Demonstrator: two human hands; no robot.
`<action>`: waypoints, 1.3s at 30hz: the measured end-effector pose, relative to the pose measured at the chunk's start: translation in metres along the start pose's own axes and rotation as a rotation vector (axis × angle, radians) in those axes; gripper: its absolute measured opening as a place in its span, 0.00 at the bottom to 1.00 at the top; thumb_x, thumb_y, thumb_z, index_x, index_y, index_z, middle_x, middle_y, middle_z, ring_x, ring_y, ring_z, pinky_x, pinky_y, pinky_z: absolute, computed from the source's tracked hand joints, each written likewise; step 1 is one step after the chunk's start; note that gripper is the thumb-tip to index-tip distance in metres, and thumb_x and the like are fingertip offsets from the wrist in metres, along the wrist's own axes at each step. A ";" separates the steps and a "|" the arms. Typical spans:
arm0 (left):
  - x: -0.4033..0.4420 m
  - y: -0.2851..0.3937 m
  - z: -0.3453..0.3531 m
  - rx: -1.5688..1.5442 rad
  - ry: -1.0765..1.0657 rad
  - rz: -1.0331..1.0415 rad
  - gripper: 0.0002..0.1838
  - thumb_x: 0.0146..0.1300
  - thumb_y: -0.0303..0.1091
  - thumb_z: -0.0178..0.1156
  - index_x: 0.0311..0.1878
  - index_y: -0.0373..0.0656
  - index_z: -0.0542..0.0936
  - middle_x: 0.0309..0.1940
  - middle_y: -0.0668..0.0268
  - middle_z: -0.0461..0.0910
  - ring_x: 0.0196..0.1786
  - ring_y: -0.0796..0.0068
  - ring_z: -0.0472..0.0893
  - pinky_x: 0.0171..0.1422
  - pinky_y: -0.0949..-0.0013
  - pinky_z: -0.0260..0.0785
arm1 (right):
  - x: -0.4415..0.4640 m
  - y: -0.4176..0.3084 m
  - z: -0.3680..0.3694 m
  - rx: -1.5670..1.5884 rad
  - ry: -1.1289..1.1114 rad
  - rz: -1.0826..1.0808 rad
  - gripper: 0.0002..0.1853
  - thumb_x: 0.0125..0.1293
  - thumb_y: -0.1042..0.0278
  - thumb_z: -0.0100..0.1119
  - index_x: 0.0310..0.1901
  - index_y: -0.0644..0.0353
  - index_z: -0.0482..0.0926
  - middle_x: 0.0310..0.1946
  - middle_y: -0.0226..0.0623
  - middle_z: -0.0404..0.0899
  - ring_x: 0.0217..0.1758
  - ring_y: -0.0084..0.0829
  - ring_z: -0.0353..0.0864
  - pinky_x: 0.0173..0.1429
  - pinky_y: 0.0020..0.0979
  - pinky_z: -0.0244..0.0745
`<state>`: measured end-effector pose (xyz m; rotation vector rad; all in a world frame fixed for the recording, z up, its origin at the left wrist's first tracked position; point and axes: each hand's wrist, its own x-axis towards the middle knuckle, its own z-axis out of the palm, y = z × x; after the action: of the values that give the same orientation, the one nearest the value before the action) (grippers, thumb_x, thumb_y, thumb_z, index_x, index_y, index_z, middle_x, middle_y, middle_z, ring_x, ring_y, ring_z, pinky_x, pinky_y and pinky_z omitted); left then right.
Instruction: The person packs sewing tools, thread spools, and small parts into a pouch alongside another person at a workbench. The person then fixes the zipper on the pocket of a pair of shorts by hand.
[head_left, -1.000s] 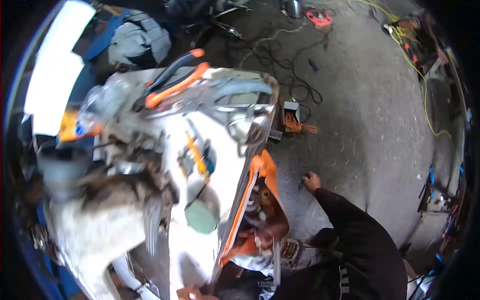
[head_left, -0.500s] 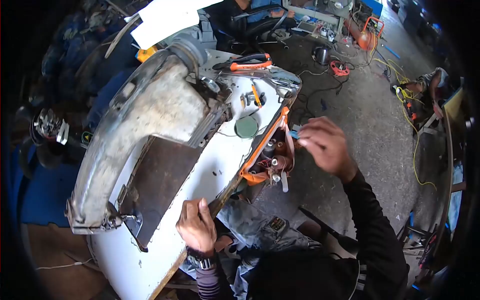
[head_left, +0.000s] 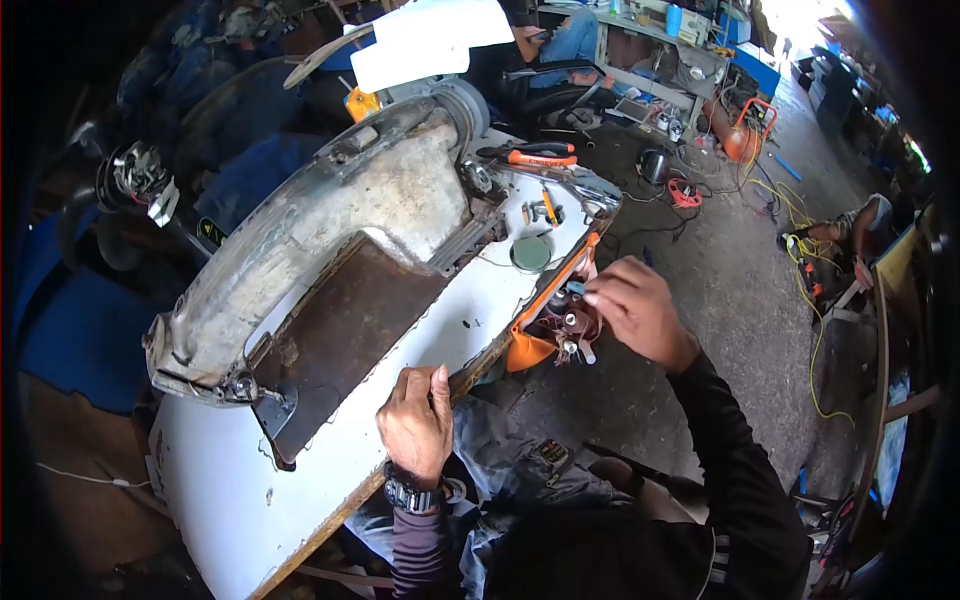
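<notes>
Head view: a white table [head_left: 215, 500] is bearing a sewing machine [head_left: 330, 205], an orange pouch [head_left: 530, 352] hanging beside. The left hand [head_left: 415, 425] is curling loosely, contents unclear; the right hand [head_left: 645, 310], newly brought to the pouched thread spools [head_left: 571, 322], is closely pinching a blue piece [head_left: 577, 287], centring work there

A small blue piece [head_left: 576, 287], its shape mostly hidden, sits pinched in the fingertips of the right hand [head_left: 648, 315], by the open orange pouch [head_left: 530, 352] along the white table's [head_left: 345, 440] edge, where brown, pale-topped spools [head_left: 573, 321] cluster.
</notes>
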<state>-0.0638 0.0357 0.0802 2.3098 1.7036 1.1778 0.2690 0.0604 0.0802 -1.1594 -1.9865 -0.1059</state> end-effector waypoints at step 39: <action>-0.038 -0.026 -0.040 -0.245 0.206 -0.320 0.26 0.84 0.47 0.55 0.35 0.31 0.80 0.23 0.62 0.74 0.27 0.75 0.68 0.33 0.65 0.61 | 0.078 0.041 0.032 -0.194 -0.059 0.024 0.03 0.64 0.74 0.67 0.39 0.59 0.88 0.42 0.34 0.86 0.52 0.41 0.80 0.60 0.41 0.76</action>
<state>-0.1124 -0.0010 0.0757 1.7519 1.7863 1.4938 0.2619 0.1514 0.0995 -1.3228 -2.0481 -0.2595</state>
